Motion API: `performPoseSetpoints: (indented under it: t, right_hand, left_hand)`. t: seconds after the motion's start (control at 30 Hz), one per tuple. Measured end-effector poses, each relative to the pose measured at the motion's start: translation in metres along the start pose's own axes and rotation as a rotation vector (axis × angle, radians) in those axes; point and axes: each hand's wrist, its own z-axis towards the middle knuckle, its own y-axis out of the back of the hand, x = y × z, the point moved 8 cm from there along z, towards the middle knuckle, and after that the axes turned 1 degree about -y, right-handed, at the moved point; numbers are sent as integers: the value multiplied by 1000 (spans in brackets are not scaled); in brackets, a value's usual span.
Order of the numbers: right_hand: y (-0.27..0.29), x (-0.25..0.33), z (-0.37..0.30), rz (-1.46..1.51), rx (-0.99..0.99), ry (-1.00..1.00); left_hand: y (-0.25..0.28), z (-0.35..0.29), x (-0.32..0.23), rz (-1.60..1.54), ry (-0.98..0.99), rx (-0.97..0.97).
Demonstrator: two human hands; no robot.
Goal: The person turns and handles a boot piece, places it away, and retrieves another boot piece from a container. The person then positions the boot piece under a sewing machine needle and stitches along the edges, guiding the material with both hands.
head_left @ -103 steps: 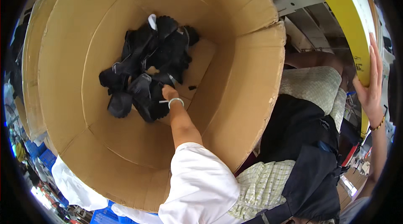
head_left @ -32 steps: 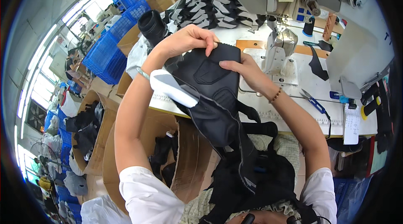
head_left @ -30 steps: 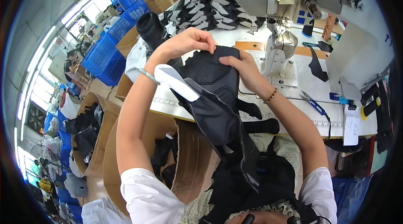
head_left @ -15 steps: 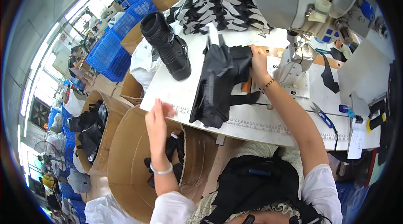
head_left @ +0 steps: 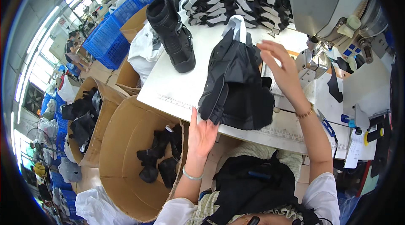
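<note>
Black boot upper (head_left: 240, 85) just released by right hand (head_left: 282, 66), so now carried by worktop (head_left: 168, 83) at front edge; left hand (head_left: 202, 138) tucked under near end, grip can't be told.

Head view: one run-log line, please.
left hand: open, at near edge of black shoe part; right hand: open, beside it; black boot: on table

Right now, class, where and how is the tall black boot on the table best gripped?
Probably around the shaft of the black boot, left hand coming from the near side: the shaft rises column-like above the foot, while black-and-grey pieces lie beyond, rightward.
</note>
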Motion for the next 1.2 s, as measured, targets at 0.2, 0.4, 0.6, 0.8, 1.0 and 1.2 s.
performPoseSetpoints:
  t: [0.2,0.4,0.6,0.8,1.0,1.2]
  right_hand:
    - [-34,92,-82,-567,422,231]
    - [-23,26,-98,-602,530,86]
    - [-22,9,-88,-525,451,115]
    - [22,42,-97,-857,82,501]
    - [169,14,-97,-458,-508,169]
    - [171,-29,-22,-298,-361,126]
  left_hand:
    - [2,23,18,3,-17,-52]
    - [-21,27,35,-187,106,153]
    - [-63,35,24,272,5,150]
    - [-139,52,26,459,-415,396]
    - [-170,90,59,546,-607,421]
    - [-178,116,115,434,-422,440]
